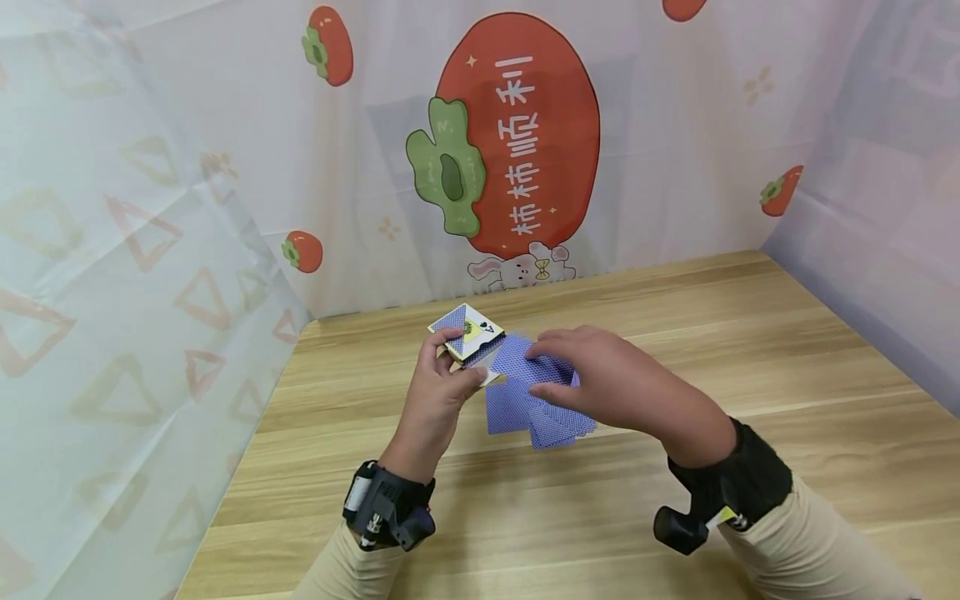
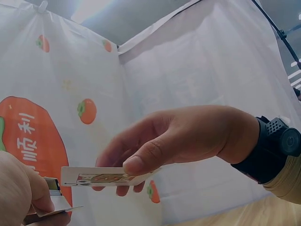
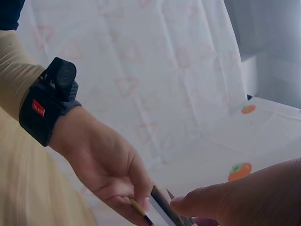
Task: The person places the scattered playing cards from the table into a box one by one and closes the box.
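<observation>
My left hand (image 1: 433,400) grips a playing-card box (image 1: 474,327), white and yellow with a blue patterned corner and an ace printed on it. The box's open end and its flap (image 1: 491,377) face toward my right hand (image 1: 618,379). In the left wrist view, that right hand pinches a playing card (image 2: 106,179) between thumb and fingers, with a picture figure showing on its face. Whether more cards lie with it cannot be told. Below both hands, several blue-backed cards (image 1: 508,412) lie spread on the table, partly hidden by the right hand.
The wooden table (image 1: 360,467) runs under both arms. A white cloth backdrop (image 1: 660,167) with persimmon prints stands behind it, and cloth walls (image 1: 150,275) close in the left and right sides. Each wrist wears a black strapped camera (image 1: 393,504).
</observation>
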### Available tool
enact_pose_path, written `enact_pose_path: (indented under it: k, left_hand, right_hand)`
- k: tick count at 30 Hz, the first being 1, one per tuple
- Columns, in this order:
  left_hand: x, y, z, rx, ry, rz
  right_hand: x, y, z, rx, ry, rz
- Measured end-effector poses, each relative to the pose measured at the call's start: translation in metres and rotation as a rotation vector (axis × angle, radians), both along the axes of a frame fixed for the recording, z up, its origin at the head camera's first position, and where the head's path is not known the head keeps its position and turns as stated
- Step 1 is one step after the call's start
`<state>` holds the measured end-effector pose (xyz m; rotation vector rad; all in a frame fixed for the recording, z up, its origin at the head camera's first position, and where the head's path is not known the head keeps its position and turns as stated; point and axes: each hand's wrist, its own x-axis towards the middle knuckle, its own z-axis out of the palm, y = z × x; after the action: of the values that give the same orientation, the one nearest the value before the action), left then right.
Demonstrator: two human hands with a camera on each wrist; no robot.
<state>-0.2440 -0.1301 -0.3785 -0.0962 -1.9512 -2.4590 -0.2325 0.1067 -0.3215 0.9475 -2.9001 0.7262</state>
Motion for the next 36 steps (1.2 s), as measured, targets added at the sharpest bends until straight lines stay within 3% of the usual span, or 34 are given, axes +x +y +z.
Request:
enact_pose_path:
  k: [10,27,36]
  left_hand:
    - [0.002,0.003,-0.001,-0.006,0.009,-0.018]
    - [0.001,0.008,-0.007,0.023,0.033,-0.055]
    - [0.002,0.011,-0.008,0.011,0.032,-0.04]
  right_hand:
    - [0.003,-0.01,-0.006,-0.005,0.106,-0.011]
    - [0.011,-0.032,-0.017,0.015,0.204,-0.145]
    - [0.013,-0.039,-0.021,0.022,0.27,-0.194]
